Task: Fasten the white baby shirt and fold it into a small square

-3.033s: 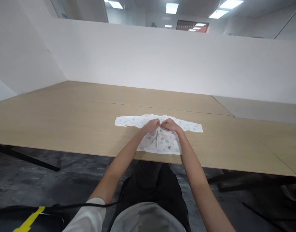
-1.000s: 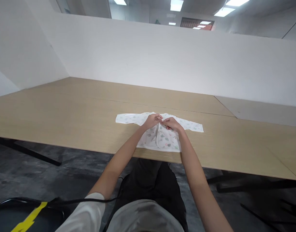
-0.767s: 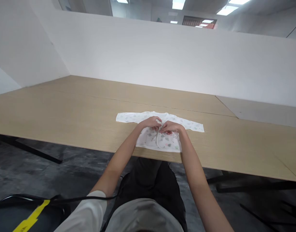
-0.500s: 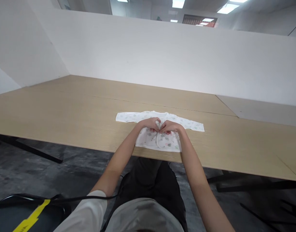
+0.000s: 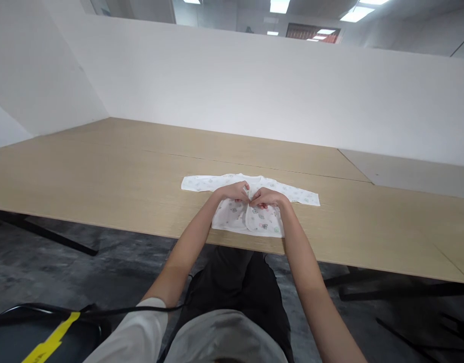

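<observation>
We pinch the baby shirt (image 5: 250, 214) at its front opening, left hand (image 5: 234, 192) and right hand (image 5: 267, 197) fingertips together; it lies on the table (image 5: 103, 176).

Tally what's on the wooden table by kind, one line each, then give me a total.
Baby shirt, white with small prints, sleeves spread flat: 1
Hands on the shirt's front opening, left hand and right hand: 2
Total on the table: 3
</observation>
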Available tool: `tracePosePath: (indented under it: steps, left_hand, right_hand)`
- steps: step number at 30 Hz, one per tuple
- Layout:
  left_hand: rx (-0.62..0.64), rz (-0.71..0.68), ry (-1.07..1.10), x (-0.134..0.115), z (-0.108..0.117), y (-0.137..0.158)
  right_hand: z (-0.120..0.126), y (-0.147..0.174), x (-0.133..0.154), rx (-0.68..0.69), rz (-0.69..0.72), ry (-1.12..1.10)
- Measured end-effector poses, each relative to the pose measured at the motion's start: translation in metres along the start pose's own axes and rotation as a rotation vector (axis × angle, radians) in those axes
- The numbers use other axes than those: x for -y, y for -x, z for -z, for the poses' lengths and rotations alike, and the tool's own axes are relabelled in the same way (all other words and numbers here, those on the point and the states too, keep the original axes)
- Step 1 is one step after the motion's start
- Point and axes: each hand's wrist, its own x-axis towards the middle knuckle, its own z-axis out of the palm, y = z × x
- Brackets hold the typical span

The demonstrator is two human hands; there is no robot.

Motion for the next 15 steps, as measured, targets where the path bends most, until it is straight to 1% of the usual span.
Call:
tracePosePath:
  steps: [4, 8, 11, 13, 14, 15]
  left_hand:
    - [0.021, -0.006, -0.037, 0.003, 0.002, -0.003]
    - [0.03, -0.039, -0.016, 0.004, 0.001, -0.005]
    - [0.042, -0.061, -0.006, 0.003, 0.002, -0.005]
    - [0.032, -0.067, -0.01, 0.003, 0.003, -0.003]
    - [0.008, -0.068, -0.02, 0.004, 0.005, -0.003]
    - [-0.035, -0.069, -0.044, 0.005, 0.006, -0.003]
  right_hand:
    - [0.004, -0.003, -0.006, 0.064, 0.049, -0.042]
    - [0.003, -0.007, -0.01, 0.048, 0.042, -0.054]
    - [0.006, -0.004, -0.01, 0.059, 0.039, -0.051]
    - [0.011, 0.0, -0.012, 0.006, 0.055, -0.084]
    - [0.014, 0.001, -0.013, -0.068, 0.067, -0.12]
    - [0.016, 0.0, -0.015, -0.177, 0.08, -0.167]
